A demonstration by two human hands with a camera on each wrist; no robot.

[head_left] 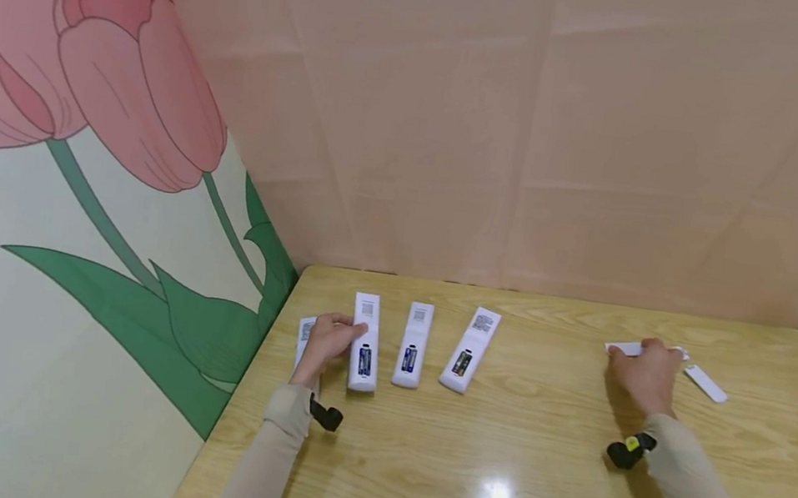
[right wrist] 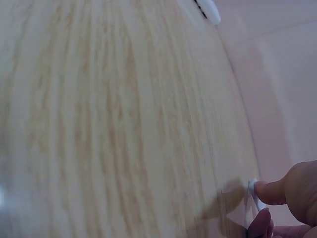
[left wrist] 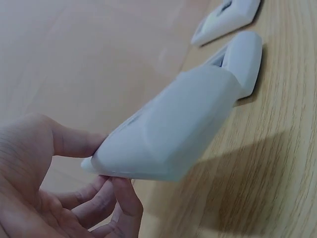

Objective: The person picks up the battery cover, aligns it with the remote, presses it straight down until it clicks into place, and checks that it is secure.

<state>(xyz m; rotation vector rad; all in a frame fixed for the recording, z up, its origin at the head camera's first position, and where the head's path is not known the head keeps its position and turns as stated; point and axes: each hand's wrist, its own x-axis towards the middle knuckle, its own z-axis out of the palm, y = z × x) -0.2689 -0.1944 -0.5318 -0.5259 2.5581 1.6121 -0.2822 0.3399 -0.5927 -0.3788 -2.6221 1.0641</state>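
My left hand (head_left: 332,343) grips a white remote control (head_left: 367,312) by its edge, thumb on one face and fingers beneath. The left wrist view shows this remote (left wrist: 173,124) tilted and raised off the table, with its shadow below. Two batteries show in its uncovered compartment. On the far right, my right hand (head_left: 647,374) pinches a thin white battery cover (head_left: 624,348) between thumb and fingers; the right wrist view shows only part of that cover (right wrist: 252,198). Another white cover (head_left: 705,384) lies to the right of this hand, and a further white piece is partly hidden behind it.
Two more remotes, a middle one (head_left: 416,327) and a slanted one (head_left: 481,327), lie with batteries exposed. Another remote (head_left: 305,329) is partly covered by my left hand. The wooden table (head_left: 462,459) meets a pink backdrop behind and a tulip-painted wall (head_left: 133,315) on the left.
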